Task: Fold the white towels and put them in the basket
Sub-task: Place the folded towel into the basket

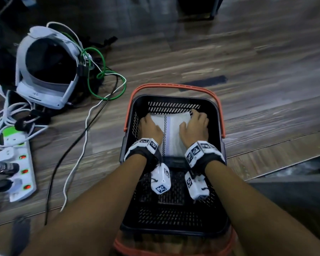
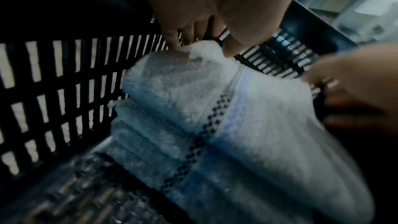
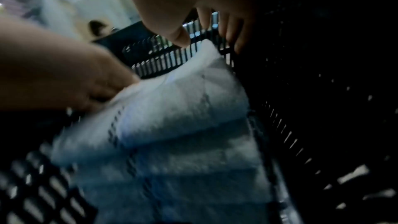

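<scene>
Pressing a folded white towel [image 1: 171, 126] onto the stack at the far end of the black basket [image 1: 218, 115], w/ both hands inside. Left hand [image 1: 150, 127] sat on the towel's left edge, fingertips [image 2: 172, 42] curled over its far corner by the slatted wall. Right hand [image 1: 195, 126] lay on the right edge, thumb [image 3: 180, 39] on top and fingers reaching past the far corner; whether they pinched the cloth or only pressed couldn't be told, the wrist views being blurred. Stack beneath showed several folded layers [image 3: 193, 168].

Risks, as judged: fingers drawn out fast could drag the top fold open; an uneven push could tip the stack toward the near, bare basket floor [image 1: 171, 215]; a wrist camera [image 1: 161, 182] might snag the basket's near rim. Cables [image 1: 85, 137] and power strip [image 1: 18, 163] lay left, apart from the basket.
</scene>
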